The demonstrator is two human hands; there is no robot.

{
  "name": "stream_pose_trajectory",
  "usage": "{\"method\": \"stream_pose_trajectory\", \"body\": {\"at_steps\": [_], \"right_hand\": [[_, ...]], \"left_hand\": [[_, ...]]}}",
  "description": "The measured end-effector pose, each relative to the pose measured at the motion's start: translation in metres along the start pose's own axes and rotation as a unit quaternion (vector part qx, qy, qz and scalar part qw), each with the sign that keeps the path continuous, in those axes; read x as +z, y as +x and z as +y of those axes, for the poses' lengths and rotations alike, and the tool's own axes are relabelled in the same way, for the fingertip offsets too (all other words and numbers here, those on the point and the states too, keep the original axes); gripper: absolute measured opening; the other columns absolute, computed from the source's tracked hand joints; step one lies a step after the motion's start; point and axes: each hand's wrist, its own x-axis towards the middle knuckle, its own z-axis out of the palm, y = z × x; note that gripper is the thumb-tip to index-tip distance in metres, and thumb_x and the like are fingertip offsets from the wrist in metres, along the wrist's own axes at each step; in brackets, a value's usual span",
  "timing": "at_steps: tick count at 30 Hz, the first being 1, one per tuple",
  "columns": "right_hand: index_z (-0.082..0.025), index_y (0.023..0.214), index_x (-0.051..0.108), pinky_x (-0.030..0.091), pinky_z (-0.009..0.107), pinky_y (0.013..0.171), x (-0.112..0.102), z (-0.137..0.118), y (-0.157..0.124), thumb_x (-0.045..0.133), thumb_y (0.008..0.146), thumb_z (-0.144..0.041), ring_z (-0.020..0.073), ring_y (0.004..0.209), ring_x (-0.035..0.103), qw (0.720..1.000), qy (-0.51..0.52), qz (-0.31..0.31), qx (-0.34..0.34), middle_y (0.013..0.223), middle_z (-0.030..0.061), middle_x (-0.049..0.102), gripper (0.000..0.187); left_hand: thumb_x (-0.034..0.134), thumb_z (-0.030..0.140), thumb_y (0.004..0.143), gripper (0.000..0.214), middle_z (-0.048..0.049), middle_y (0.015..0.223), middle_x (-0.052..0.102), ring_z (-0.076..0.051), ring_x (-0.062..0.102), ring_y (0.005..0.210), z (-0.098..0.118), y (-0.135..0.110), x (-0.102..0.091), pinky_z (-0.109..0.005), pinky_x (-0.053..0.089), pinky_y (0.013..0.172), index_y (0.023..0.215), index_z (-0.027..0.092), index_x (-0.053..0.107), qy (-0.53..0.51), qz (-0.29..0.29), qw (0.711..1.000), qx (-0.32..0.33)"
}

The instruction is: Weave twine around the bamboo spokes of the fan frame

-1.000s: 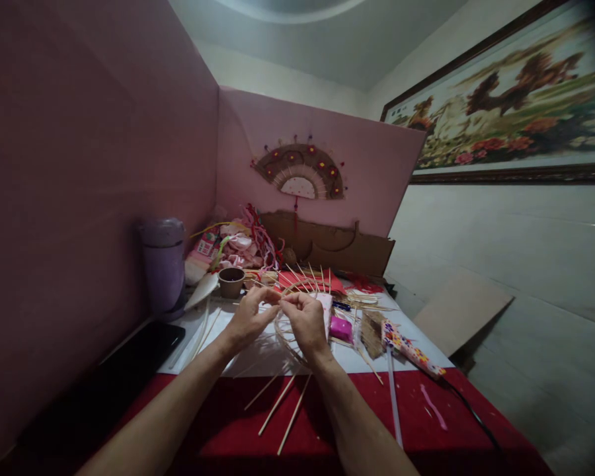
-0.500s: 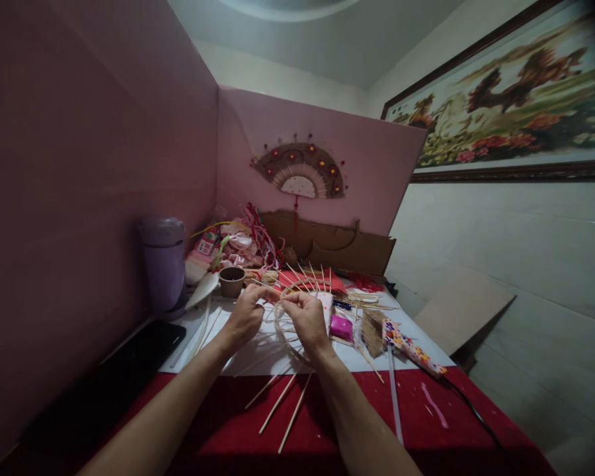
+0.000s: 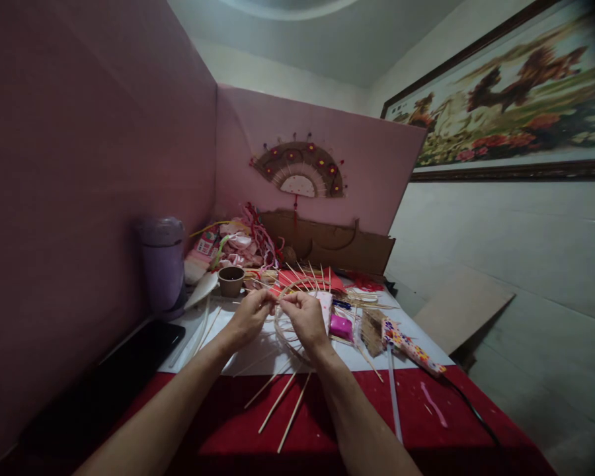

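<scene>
A round woven ring [image 3: 279, 325] of pale strands, with thin wooden sticks radiating out all around it, lies in front of me on the white sheet. My right hand [image 3: 305, 319] pinches the ring's upper left edge between thumb and fingers. Close beside it, my left hand [image 3: 250, 318] is closed in a pinch at the same spot, its fingertips almost touching the right ones. What fine strand lies between the fingertips is too small to make out. Several sticks [image 3: 277, 403] jut toward me over the red cloth.
A brown cup [image 3: 231, 281], a purple flask [image 3: 163, 264] and a black phone [image 3: 156, 344] are at left. A magenta packet [image 3: 341, 327] and a flower-patterned glue gun [image 3: 411, 347] with a cord lie at right. Behind stand cardboard [image 3: 327, 244] and a decorated fan [image 3: 300, 168].
My left hand's fingers have drawn in from a stretched position to a tighter pinch by the ring's edge. The right hand stays nearly in place.
</scene>
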Motion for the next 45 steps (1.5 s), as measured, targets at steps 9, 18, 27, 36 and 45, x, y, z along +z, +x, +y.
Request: {"method": "stream_pose_trajectory", "body": {"at_steps": [9,18,27,36,45], "right_hand": [[-0.017,0.060,0.052,0.009,0.020,0.033,-0.002,-0.002,0.000,0.062,0.060,-0.032,0.0031,0.031,0.015,0.967,0.178,-0.077,0.165,0.035,-0.0123,0.029,0.018],[-0.019,0.064,0.043,0.004,0.017,0.034,-0.005,-0.009,-0.008,0.063,0.062,-0.028,0.0019,0.036,0.010,0.911,0.282,-0.205,0.218,0.042,-0.0134,0.024,0.022],[-0.014,0.060,0.058,0.033,0.020,0.049,0.003,0.002,-0.001,0.070,0.060,-0.033,0.0072,0.049,0.042,0.991,0.121,-0.050,0.019,0.053,-0.0034,0.052,0.023],[-0.015,0.061,0.060,0.030,0.021,0.046,0.006,0.001,-0.005,0.067,0.063,-0.039,0.0078,0.048,0.039,0.997,0.054,-0.040,-0.044,0.051,-0.0041,0.051,0.025],[-0.013,0.060,0.062,0.033,0.023,0.051,0.001,0.001,0.000,0.066,0.063,-0.038,0.0091,0.051,0.043,0.997,0.072,0.001,0.016,0.054,-0.0013,0.055,0.025]], "left_hand": [[0.058,0.016,0.073,0.018,-0.0037,0.096,0.064,-0.022,0.048,0.098,0.014,-0.004,-0.007,-0.038,0.033,0.088,0.088,0.022,0.064,0.146,0.096,0.975,0.134],[0.056,0.022,0.077,0.016,-0.0008,0.070,0.062,-0.019,0.051,0.085,0.016,-0.005,-0.003,-0.036,0.034,0.085,0.061,0.022,0.060,0.119,0.129,0.978,0.116],[0.054,0.028,0.078,0.016,-0.0033,0.074,0.060,-0.019,0.049,0.083,0.011,-0.001,-0.009,-0.034,0.039,0.079,0.067,0.019,0.061,0.081,0.184,0.977,0.077],[0.045,0.030,0.081,0.024,-0.0011,0.066,0.057,-0.017,0.050,0.074,0.006,0.001,-0.006,-0.029,0.040,0.070,0.062,0.019,0.055,0.088,0.137,0.987,0.004],[0.046,0.039,0.082,0.032,-0.0012,0.064,0.057,-0.018,0.049,0.075,0.005,-0.001,-0.013,-0.029,0.036,0.070,0.060,0.019,0.059,0.124,0.188,0.974,-0.017]]}}
